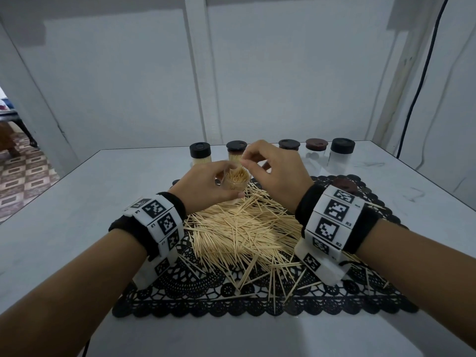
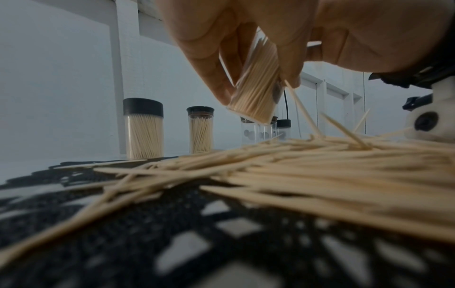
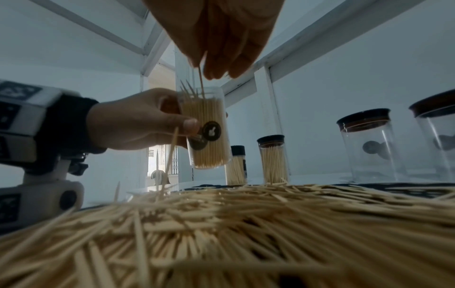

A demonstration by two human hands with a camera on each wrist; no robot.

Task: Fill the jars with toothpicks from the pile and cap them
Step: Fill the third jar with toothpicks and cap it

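Your left hand (image 1: 206,184) wraps the nearly full open jar (image 3: 205,128), lifted above the pile (image 1: 239,228). Your right hand (image 1: 273,168) pinches toothpicks (image 3: 200,78) just over its mouth. Likely light, slick plastic; hold mid-wall, feed tips straight, thin sticks probably snap.

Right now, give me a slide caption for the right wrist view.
Left hand holds an open, nearly full jar while the right hand feeds in toothpicks.
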